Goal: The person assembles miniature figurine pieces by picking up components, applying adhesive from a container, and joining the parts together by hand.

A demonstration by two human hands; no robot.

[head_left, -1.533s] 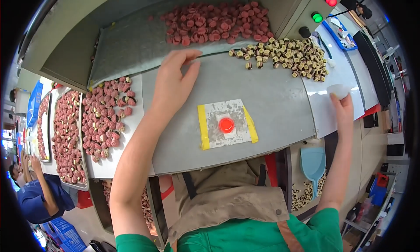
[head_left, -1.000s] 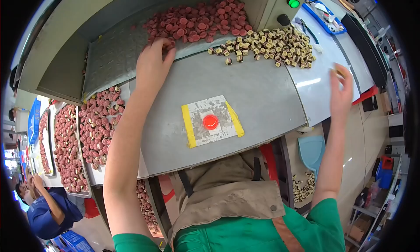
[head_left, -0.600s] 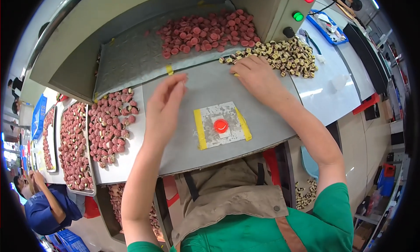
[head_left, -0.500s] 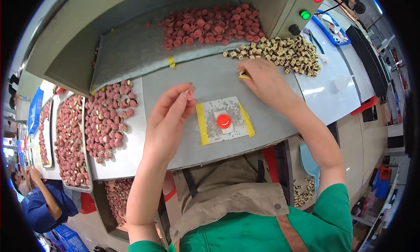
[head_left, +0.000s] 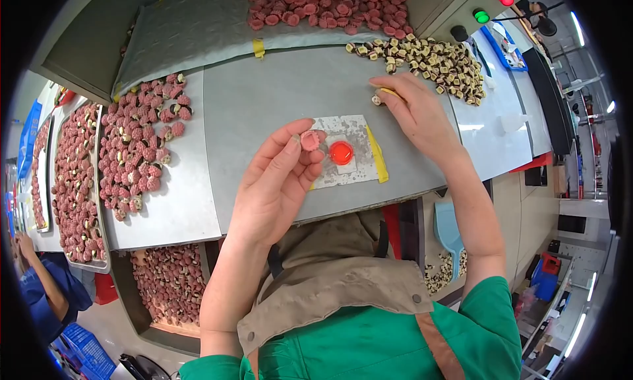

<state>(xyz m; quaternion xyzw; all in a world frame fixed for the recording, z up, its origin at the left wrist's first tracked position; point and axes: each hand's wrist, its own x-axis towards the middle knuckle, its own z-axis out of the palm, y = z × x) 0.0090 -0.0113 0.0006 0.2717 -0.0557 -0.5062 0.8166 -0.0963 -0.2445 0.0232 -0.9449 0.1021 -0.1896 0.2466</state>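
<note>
Cup (head_left: 310,140) pinched in left hand (head_left: 271,181), near the red disc (head_left: 341,152); right hand (head_left: 423,119), fingers narrow, holds a cube (head_left: 376,99) farther right, and a light pinch should best spare that cup's rim!

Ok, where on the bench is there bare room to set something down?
Grey worktop, between the greenish cloth and the left hand; white strip, between the pink clusters and the grey. Crowded: the far right, under the cream-and-brown cubes, and around the red disc, flanked by that hand and the right hand.
</note>
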